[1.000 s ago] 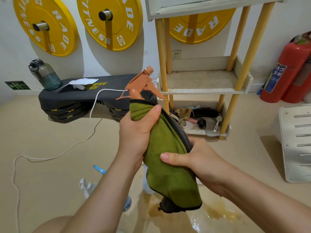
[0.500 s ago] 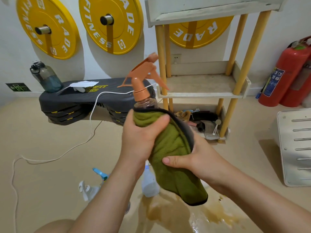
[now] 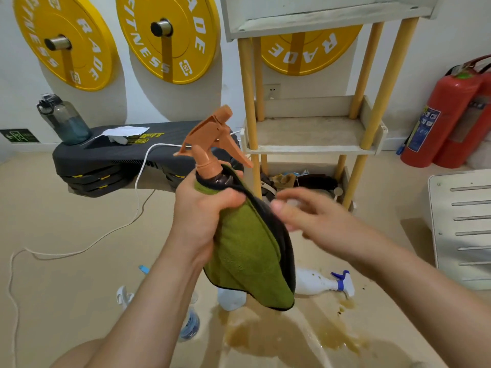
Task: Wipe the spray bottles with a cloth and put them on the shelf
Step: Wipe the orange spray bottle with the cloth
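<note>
Fingers of the left hand (image 3: 204,216) curl tight round the green microfibre cloth (image 3: 249,251), which wraps the clear spray bottle with an orange trigger head (image 3: 212,144), held upright at centre. The right hand (image 3: 305,216), blurred at 3 o'clock, has let go of the cloth's lower part and hangs just beside it, fingers loosely spread and holding nothing. Wiping of this bottle looks nearly done. The pale wooden shelf (image 3: 313,150) at 1 o'clock likely comes next.

There is one cloth and one bottle in hand. At least three more lie on the floor at 6 o'clock, among them a white bottle with a blue trigger (image 3: 316,282); the forearm hides part of the others. None stands on the shelf's middle tier.
</note>
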